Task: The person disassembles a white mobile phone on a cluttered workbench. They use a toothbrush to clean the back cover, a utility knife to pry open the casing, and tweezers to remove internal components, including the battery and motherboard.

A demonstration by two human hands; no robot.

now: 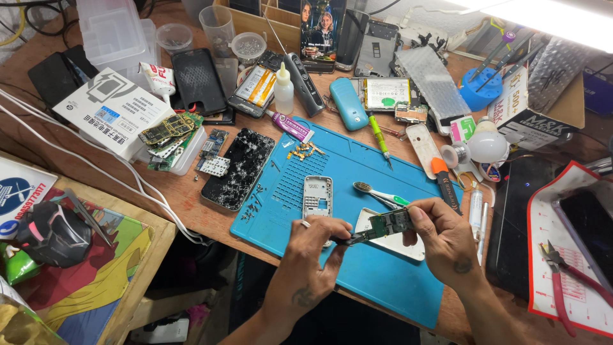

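Head cam: your right hand (447, 239) is pinching the green board (388, 223) by its edge, held up just over the blue mat (377, 268) so you can get at its face. Your left hand (316, 246) is pinched on a dark tool (350, 239) whose tip touches the board's left end; the white tray (389, 245) sits right under it on the mat, and the grey phone frame (317, 195) lies left of the board on the mat.

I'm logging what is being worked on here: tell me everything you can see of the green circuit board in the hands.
The circuit board is small, green and oblong, with tiny metal parts. It is held tilted above the blue mat, pinched by the right hand. The left hand puts a dark tool to its lower end.
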